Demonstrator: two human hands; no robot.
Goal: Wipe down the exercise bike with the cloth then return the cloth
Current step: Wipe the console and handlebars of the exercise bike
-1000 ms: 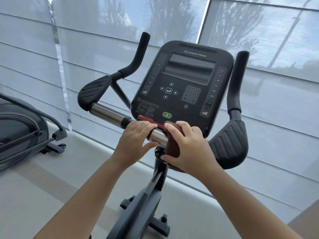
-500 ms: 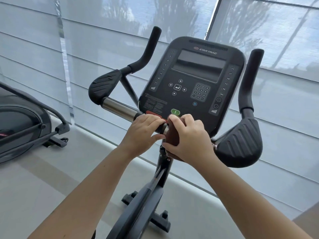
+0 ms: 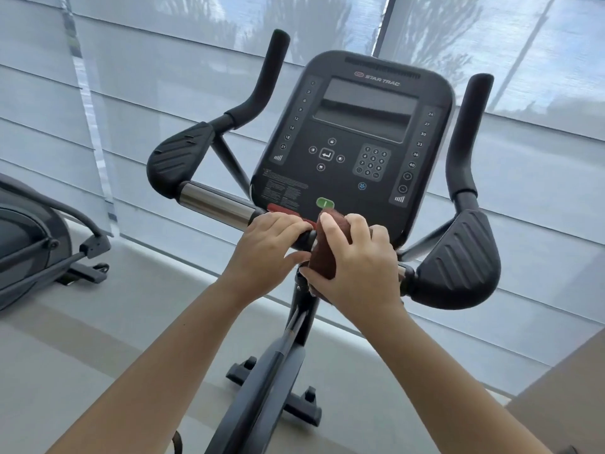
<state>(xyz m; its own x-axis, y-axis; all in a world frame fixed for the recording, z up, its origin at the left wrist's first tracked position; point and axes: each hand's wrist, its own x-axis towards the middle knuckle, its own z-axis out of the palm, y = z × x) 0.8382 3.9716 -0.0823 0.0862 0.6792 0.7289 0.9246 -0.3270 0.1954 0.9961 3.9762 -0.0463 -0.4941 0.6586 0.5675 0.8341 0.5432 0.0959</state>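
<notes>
A black exercise bike stands in front of me, its console [image 3: 353,142] facing up at me. A chrome handlebar [image 3: 214,203] runs under the console between two black ribbed pads. My left hand [image 3: 266,249] grips the bar just below the console's lower left corner. My right hand [image 3: 355,267] is shut on a dark red-brown cloth [image 3: 324,257], which it presses around the bar's middle above the stem [image 3: 304,309]. The two hands nearly touch. Most of the cloth is hidden under my fingers.
Another grey exercise machine [image 3: 32,234] sits at the left on the pale floor. Windows with translucent blinds [image 3: 540,191] close off the space right behind the bike. The bike's base feet [image 3: 306,407] rest on the floor below. A tan surface edge [image 3: 576,388] shows at the lower right.
My right hand has slid the cloth leftward along the bar until it sits next to my left hand. The chrome stretch between the hands is now covered. My view has shifted a little left.
</notes>
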